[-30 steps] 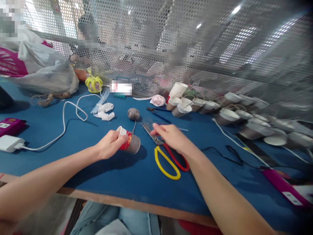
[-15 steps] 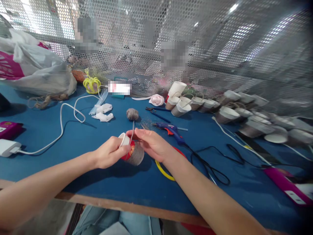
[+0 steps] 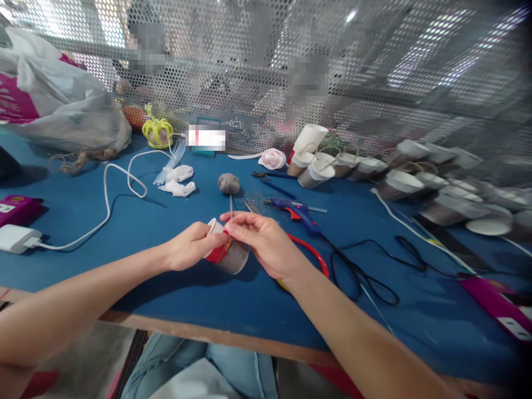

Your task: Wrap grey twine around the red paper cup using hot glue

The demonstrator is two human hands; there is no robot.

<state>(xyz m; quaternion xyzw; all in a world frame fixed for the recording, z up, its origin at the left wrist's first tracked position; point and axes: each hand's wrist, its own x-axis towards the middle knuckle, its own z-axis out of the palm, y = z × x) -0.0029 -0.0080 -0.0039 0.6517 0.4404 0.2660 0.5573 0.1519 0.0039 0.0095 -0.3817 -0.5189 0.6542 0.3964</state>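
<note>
A paper cup [image 3: 235, 259], tilted on its side above the table, has grey yarn wound around its lower part and a red band nearer its white rim. My left hand [image 3: 193, 246] grips it at the rim end, thumb along the outside. Grey yarn [image 3: 231, 205] runs from the small ball of yarn [image 3: 228, 184] to the cup. Thumb and fingers of my right hand [image 3: 266, 241] pinch that yarn close against the cup's side. Just beyond the right hand lie a blue glue gun [image 3: 297, 213] and scissors, whose red and yellow handle [image 3: 316, 255] is partly covered by my wrist.
Blue-handled pliers [image 3: 278, 185], a pink ribbon roll [image 3: 272, 159] and crumpled white plastic [image 3: 178, 182] lie farther back. Several wrapped cups [image 3: 318, 172] with handles line the right rear. Black cable [image 3: 366, 277] loops at right; a white cable [image 3: 107, 205] crosses the left.
My right hand has shifted its fingers along the yarn, now pinching it against the cup's side. The cup has turned slightly in my left hand. The whole view has moved a little.
</note>
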